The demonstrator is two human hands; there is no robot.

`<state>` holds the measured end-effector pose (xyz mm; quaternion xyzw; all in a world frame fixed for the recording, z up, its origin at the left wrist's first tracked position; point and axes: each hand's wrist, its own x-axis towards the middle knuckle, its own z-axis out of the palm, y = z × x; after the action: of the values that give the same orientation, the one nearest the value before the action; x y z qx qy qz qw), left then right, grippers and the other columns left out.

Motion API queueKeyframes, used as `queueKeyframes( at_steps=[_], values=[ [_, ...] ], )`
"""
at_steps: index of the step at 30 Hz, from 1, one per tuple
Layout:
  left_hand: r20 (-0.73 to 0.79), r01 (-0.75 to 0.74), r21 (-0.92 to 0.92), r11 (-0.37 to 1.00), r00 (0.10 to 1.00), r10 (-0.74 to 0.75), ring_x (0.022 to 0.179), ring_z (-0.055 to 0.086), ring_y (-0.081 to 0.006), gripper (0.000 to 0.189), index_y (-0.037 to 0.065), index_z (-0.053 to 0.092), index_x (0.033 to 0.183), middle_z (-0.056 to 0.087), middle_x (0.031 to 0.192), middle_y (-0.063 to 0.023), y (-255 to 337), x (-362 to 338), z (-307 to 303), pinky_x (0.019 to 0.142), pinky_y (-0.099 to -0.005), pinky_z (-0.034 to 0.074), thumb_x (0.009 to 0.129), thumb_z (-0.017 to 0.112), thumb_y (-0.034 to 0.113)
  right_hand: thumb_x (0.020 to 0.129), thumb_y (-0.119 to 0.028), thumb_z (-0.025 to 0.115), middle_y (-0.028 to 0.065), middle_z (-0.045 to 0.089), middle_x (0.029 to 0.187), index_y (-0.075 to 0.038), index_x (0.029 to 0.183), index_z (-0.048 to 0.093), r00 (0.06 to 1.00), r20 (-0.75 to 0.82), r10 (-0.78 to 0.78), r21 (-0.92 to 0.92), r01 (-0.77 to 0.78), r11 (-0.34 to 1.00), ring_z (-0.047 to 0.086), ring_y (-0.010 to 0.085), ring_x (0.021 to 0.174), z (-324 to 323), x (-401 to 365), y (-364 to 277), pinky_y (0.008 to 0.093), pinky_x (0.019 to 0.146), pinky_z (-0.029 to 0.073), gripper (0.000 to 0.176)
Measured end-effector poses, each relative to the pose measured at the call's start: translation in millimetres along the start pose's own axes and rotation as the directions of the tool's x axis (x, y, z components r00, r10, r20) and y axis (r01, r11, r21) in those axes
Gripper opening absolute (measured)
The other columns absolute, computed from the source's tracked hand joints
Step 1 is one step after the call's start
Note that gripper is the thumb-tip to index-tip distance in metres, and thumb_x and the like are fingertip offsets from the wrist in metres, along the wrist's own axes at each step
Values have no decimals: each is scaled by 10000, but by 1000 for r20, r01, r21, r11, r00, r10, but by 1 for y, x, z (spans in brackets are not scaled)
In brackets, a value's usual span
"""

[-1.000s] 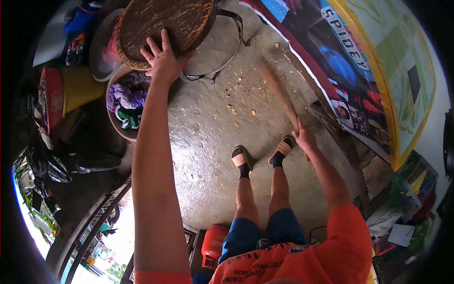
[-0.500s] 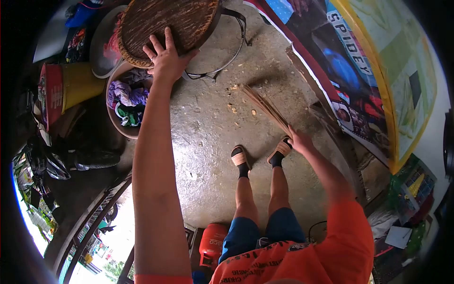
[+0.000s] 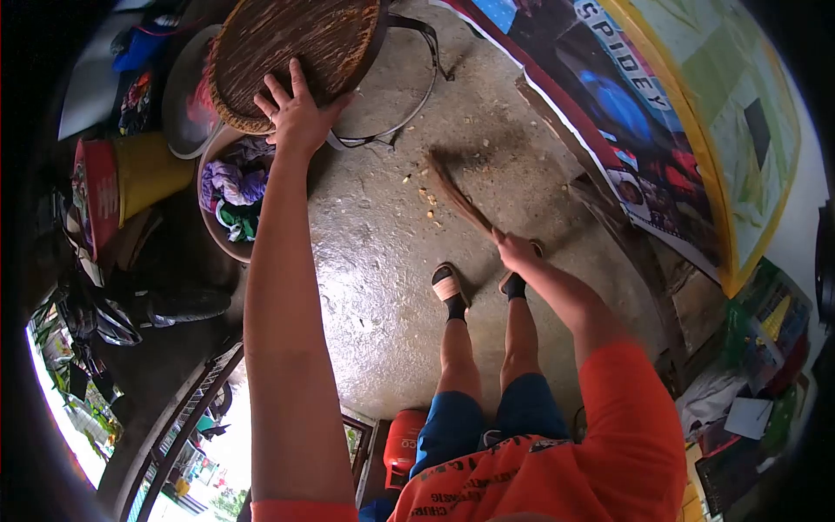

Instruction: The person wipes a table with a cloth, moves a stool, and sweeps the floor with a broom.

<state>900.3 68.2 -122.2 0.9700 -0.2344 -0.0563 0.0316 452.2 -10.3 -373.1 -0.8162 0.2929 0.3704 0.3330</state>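
Note:
My left hand (image 3: 298, 120) rests with fingers spread on the edge of a round stool's worn brown wooden seat (image 3: 300, 43). The stool's dark metal ring (image 3: 424, 103) shows on the floor beside it. In my right hand (image 3: 519, 250) is the handle end of a stick broom (image 3: 461, 198), its fingers wrapped round it. The broom slants up and left, and its bristle tips touch the concrete floor (image 3: 374, 235). Small yellowish scraps (image 3: 429, 198) lie just left of the bristles.
Left of the stool stand a basin of clothes (image 3: 230, 190), a grey round lid or basin (image 3: 180, 104) and a yellow bucket (image 3: 155, 174). A printed tarpaulin (image 3: 635, 104) lines the right side. By my feet (image 3: 450, 285) is a red gas cylinder (image 3: 403, 442).
My right hand has moved left and slightly up with the broom, and its bristles have swung left toward the scraps. My left hand stays on the stool seat.

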Motion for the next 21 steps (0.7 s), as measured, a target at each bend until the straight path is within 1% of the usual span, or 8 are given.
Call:
queueKeyframes(
  at_steps=[1,2,6,7,10,11,16,21],
  values=[
    [0,4,1,1000,1000,-4,1330,-17,-481,1082,297,31,1436,-34,1481,-199,-2,0,1,882,-721,284,629,634,694,871,-342,435,207,600,990,-100,1280,373,996,61,-67,-106,74,992,599,355,906,-6,-23,-5,443,754,481,479],
    [-1,6,-1,1000,1000,-6,1329,-15,-483,1081,297,32,1435,-33,1481,-200,-2,0,2,881,-722,285,629,634,694,829,-207,560,194,583,1003,-144,1419,187,984,128,-125,-207,150,967,604,327,882,-20,-50,-11,421,692,502,701],
    [-7,-7,-14,1000,1000,7,1327,-5,-489,1079,295,38,1436,-29,1481,-204,-2,0,2,877,-721,288,630,634,693,790,-203,597,187,599,996,-153,1406,228,965,-198,-170,-95,154,983,595,348,871,-35,-119,16,454,688,486,720],
    [-32,-78,-12,997,996,77,1275,23,-580,1090,177,73,1439,24,1439,-312,-4,-1,2,1046,-578,145,649,623,689,815,-223,578,184,595,1013,-172,1411,209,989,-149,-11,-84,-2,996,600,329,871,-48,-124,23,441,697,493,703],
    [-5,-63,-28,998,998,63,1274,23,-582,1091,174,70,1438,21,1434,-320,-2,-1,-1,1049,-579,130,650,619,692,857,-266,539,171,594,1057,-188,1413,195,918,-269,291,-72,-320,945,603,313,888,-74,-106,55,433,733,496,658],
    [-8,-46,-14,999,999,46,1290,11,-555,1084,212,61,1438,3,1449,-285,-2,0,0,992,-625,183,645,626,688,861,-268,538,200,592,1013,-141,1407,208,916,-176,360,10,-364,932,599,335,878,-77,-91,60,430,740,495,651],
    [18,-2,-8,1000,1000,2,1323,-19,-500,1077,285,43,1438,-40,1479,-208,-1,0,1,878,-715,288,634,642,680,775,-168,612,203,598,929,-124,1365,287,988,-145,-55,-252,17,968,623,344,787,-1,-48,38,424,643,513,675],
    [5,-77,10,997,997,77,1280,31,-572,1117,175,41,1441,33,1433,-321,-3,-1,-1,1054,-574,107,641,587,731,812,-282,609,189,564,998,-130,1398,223,997,-63,45,-222,-58,973,620,346,740,-47,-135,35,427,619,513,718]
  ],
)
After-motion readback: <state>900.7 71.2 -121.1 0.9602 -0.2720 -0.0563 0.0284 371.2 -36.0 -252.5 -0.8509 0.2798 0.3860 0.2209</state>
